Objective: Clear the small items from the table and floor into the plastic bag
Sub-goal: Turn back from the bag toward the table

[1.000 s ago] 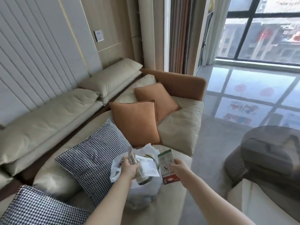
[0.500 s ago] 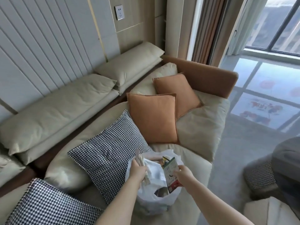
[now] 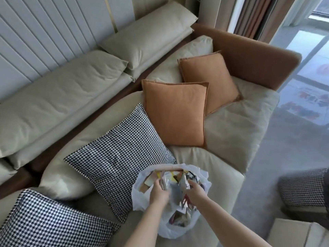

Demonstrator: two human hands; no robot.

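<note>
**Both hands at the bag's mouth**

The left hand (image 3: 159,192) is down in the open top of the plastic bag (image 3: 140,195), fingers curled round a bunch of wrappers (image 3: 164,180). The right hand (image 3: 195,191) reaches in beside it, pinching what looks like a printed packet (image 3: 184,180), though motion blur hides the exact grip. The bag sits on the front edge of the beige sofa (image 3: 229,129), stuffed with colourful packets, just beside a houndstooth cushion (image 3: 117,157); 2 orange cushions (image 3: 175,113) lean behind it.

My worry is the bag's footing: it is soft, full and close to the seat edge, so a push from either hand could tip it and spill things onto the floor. With nobody holding the rim, it could also fold shut as items drop.

Half a second ago the right hand held the green-and-red packet above the rim; now it is pushed down inside. The view has also tilted downward, so the window is nearly out of sight.
</note>
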